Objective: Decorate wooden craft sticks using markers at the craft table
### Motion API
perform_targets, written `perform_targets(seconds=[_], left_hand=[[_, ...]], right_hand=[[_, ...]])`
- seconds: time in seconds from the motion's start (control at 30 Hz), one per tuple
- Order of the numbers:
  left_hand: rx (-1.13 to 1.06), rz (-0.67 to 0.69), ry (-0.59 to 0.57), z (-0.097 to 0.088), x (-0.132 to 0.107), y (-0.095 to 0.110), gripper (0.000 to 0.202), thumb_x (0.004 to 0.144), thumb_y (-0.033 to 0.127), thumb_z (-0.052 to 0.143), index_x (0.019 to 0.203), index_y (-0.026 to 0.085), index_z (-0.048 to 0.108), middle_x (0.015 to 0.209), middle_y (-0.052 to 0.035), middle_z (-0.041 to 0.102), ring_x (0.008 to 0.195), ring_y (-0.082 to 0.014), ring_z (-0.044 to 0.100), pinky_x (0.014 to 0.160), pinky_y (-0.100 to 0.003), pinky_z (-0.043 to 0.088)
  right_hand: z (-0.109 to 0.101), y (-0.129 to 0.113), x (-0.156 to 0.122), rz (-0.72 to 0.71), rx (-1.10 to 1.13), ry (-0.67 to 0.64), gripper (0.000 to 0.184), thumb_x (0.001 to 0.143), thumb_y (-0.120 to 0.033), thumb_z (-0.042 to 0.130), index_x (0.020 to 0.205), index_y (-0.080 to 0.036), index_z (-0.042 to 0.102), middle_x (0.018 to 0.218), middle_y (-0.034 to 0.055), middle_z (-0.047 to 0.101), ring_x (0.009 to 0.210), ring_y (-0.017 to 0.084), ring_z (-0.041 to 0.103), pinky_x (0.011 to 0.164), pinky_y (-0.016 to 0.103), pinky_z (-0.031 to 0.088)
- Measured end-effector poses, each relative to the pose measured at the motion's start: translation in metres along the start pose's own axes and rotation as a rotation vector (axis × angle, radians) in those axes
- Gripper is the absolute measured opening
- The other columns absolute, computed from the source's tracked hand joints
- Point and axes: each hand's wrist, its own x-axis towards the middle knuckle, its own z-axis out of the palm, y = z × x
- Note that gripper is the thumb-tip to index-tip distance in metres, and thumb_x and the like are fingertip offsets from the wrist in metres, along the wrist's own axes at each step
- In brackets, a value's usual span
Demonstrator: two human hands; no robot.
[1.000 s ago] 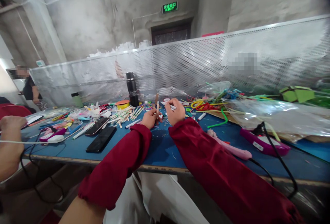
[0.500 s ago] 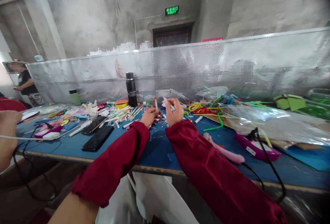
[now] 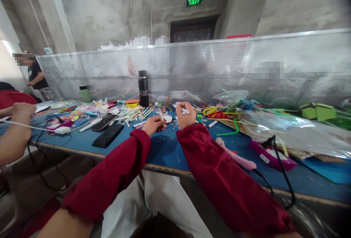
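Note:
My left hand is closed on a craft stick, which points up from the fingers. Beside it, my right hand grips a white marker pen between thumb and fingers. A small gap separates the two hands, both just above the table. Between and behind them lies a round white piece with a red rim. Just right of my right hand, another white marker rests on the blue tabletop.
Loose craft sticks, two phones and a black bottle lie or stand to the left. A pink glue gun, a purple device and plastic film are at right. Another person's arm reaches in at far left.
My left hand has drawn a little left and down, away from my right hand, still with the stick. The white round piece shows more. The view has shifted slightly, and the other person's arm has moved.

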Motion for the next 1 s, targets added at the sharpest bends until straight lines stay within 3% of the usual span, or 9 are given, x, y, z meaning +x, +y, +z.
perform_targets(seconds=[0.13, 0.37, 0.47, 0.6, 0.77, 1.0], left_hand=[[0.081, 0.0, -0.072, -0.007, -0.012, -0.003, 0.021, 0.075, 0.028, 0.073, 0.084, 0.014, 0.059, 0.07, -0.0038, 0.071, 0.053, -0.0101, 0.063, 0.045, -0.017, 0.034], [0.162, -0.001, -0.051, -0.01, -0.029, -0.023, 0.02, 0.076, 0.027, 0.07, 0.071, 0.014, 0.056, 0.064, -0.0008, 0.067, 0.049, -0.01, 0.059, 0.044, -0.019, 0.034], [0.221, 0.06, -0.016, -0.007, -0.024, -0.028, 0.021, 0.076, 0.024, 0.07, 0.065, 0.015, 0.055, 0.052, 0.0038, 0.058, 0.042, -0.0075, 0.051, 0.044, -0.019, 0.032], [0.204, 0.06, -0.023, 0.0, -0.013, -0.025, 0.016, 0.08, 0.022, 0.066, 0.07, 0.015, 0.056, 0.059, 0.0018, 0.063, 0.042, -0.0073, 0.052, 0.043, -0.02, 0.033], [0.171, 0.045, -0.039, 0.009, -0.001, -0.026, 0.019, 0.081, 0.021, 0.064, 0.066, 0.015, 0.054, 0.059, -0.0001, 0.064, 0.044, -0.0084, 0.055, 0.044, -0.02, 0.034], [0.13, 0.053, -0.081, 0.009, 0.003, -0.03, 0.023, 0.077, 0.024, 0.07, 0.064, 0.015, 0.053, 0.059, -0.0013, 0.064, 0.042, -0.0081, 0.053, 0.046, -0.021, 0.034]], right_hand=[[0.006, -0.007, -0.009, 0.064, 0.088, -0.03, 0.012, 0.08, -0.032, 0.057, 0.087, -0.023, 0.058, 0.071, -0.0012, 0.063, 0.061, 0.015, 0.058, 0.059, 0.027, 0.045], [0.004, -0.027, -0.021, 0.077, 0.144, -0.089, 0.012, 0.079, -0.032, 0.058, 0.074, -0.021, 0.06, 0.065, -0.003, 0.06, 0.06, 0.012, 0.052, 0.06, 0.026, 0.043], [0.002, -0.025, -0.023, 0.123, 0.164, -0.119, 0.016, 0.081, -0.035, 0.057, 0.077, -0.021, 0.061, 0.063, -0.0027, 0.061, 0.057, 0.013, 0.054, 0.059, 0.026, 0.044], [0.002, -0.015, -0.024, 0.148, 0.207, -0.152, 0.014, 0.08, -0.035, 0.057, 0.084, -0.022, 0.061, 0.065, -0.0024, 0.063, 0.059, 0.014, 0.057, 0.059, 0.028, 0.045], [0.004, -0.006, -0.026, 0.098, 0.118, -0.178, 0.013, 0.078, -0.031, 0.056, 0.069, -0.022, 0.057, 0.062, -0.0026, 0.058, 0.058, 0.013, 0.052, 0.058, 0.027, 0.042], [0.003, -0.009, -0.025, 0.103, 0.069, -0.155, 0.015, 0.079, -0.033, 0.055, 0.072, -0.022, 0.059, 0.065, -0.0018, 0.061, 0.062, 0.014, 0.055, 0.062, 0.027, 0.044]])
